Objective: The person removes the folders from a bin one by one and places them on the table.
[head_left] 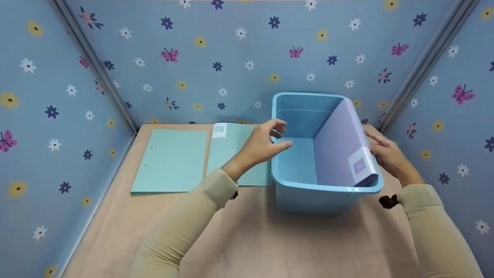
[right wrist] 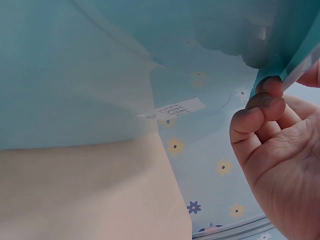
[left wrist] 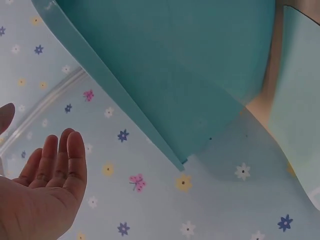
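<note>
A light blue plastic bin (head_left: 305, 199) stands right of the middle of the table. Inside it, a purple folder (head_left: 339, 139) with a white label leans upright along the right wall. My left hand (head_left: 262, 144) hovers over the bin's left rim, fingers loosely bent and thumb apart, holding nothing. In the left wrist view, that hand (left wrist: 47, 190) appears beside the bin's rim (left wrist: 115, 92). My right hand (head_left: 389, 156) is at the right rim. The right wrist view shows that hand (right wrist: 282, 145) gripping the rim, fingertips on the outer side, thumb partly hidden.
Left of the bin lie two mint green folders: one with a white label (head_left: 237, 154), partly behind my left arm, and a plain one (head_left: 171, 162) with two small holes. A printed sticker (right wrist: 172, 110) is on the bin's outside. Flower-patterned walls (head_left: 247, 50) enclose the table.
</note>
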Available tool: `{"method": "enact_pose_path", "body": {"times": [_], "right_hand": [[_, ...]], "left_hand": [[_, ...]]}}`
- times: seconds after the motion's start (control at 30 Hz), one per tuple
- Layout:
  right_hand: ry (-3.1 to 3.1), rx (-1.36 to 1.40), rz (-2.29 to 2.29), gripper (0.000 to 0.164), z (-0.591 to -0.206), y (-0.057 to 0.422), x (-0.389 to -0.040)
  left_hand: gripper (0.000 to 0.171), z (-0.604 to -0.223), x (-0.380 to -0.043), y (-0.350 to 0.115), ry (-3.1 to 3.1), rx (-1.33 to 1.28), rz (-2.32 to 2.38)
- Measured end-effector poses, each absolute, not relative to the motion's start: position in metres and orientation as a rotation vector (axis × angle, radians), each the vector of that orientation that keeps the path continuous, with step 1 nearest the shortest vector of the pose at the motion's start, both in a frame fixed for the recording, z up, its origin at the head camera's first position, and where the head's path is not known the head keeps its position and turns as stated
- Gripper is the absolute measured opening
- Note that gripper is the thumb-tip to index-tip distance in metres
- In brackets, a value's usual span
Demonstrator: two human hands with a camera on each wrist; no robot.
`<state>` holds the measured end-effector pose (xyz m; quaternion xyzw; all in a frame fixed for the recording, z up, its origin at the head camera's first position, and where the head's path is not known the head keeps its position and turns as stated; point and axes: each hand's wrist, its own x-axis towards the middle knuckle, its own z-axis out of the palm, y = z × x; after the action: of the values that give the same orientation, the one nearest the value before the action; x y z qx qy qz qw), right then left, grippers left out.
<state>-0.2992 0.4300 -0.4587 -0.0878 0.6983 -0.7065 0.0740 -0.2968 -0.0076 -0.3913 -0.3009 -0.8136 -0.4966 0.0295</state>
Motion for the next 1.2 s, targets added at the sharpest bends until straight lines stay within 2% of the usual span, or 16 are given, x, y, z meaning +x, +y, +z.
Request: {"method": "enact_pose_path", "body": {"times": [0.67,0.97,1.2], "right_hand": [[2.070,-0.237,-2.121,0.064,-0.459,0.431,-0.300],[2.021,-0.207,-2.169,0.048,-0.464,0.435,-0.303],[1.970,-0.203,-2.207,0.046,-0.466,0.438,-0.305]], "left_hand": [[0.051,-0.380,-0.264,0.055,-2.611,-0.973,-1.525],[0.053,-0.382,-0.254,0.082,-2.637,-0.970,-1.520],[0.055,-0.385,-0.249,0.104,-2.668,-0.962,-1.534]]}}
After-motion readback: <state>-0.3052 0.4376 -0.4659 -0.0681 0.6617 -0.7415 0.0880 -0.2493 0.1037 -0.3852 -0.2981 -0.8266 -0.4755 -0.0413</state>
